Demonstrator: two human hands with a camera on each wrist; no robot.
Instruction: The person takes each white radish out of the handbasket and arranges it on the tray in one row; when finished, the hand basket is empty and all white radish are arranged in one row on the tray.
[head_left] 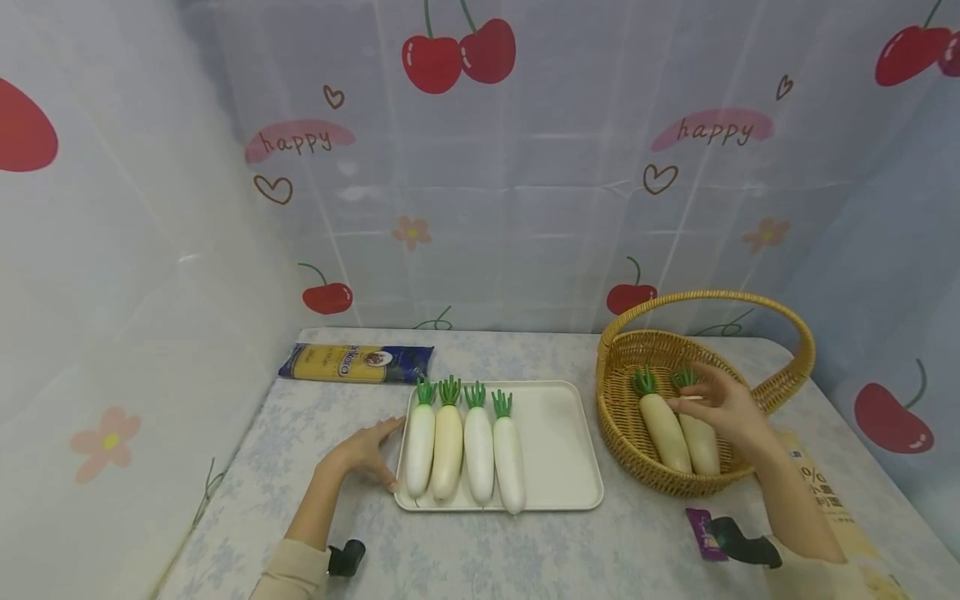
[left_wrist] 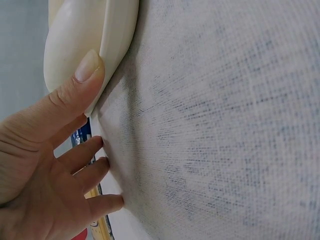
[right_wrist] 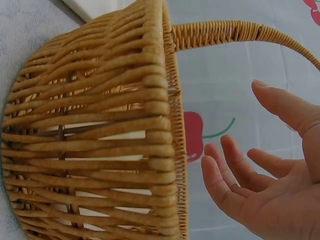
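Note:
My left hand (head_left: pixel 367 452) is at the left edge of a white tray (head_left: pixel 558 446); in the left wrist view its thumb touches the rim and the other fingers spread out. Several white radishes (head_left: pixel 478 454) with green tops lie side by side on the tray's left half, one of them more yellowish (head_left: pixel 447 454). Above a wicker basket (head_left: pixel 617 417) hovers my right hand (head_left: pixel 723 407), fingers loosely bent and holding nothing. Inside the basket lie two radishes (head_left: pixel 665 433), the right one partly hidden by the hand.
A blue and yellow pasta packet (head_left: pixel 352 364) lies behind the tray on the left. Near my right forearm are a small purple packet (head_left: pixel 703 533) and a long beige package (head_left: pixel 832 508). The basket's tall handle (head_left: pixel 712 295) arches over it. A printed curtain (head_left: pixel 525 208) hangs behind the table.

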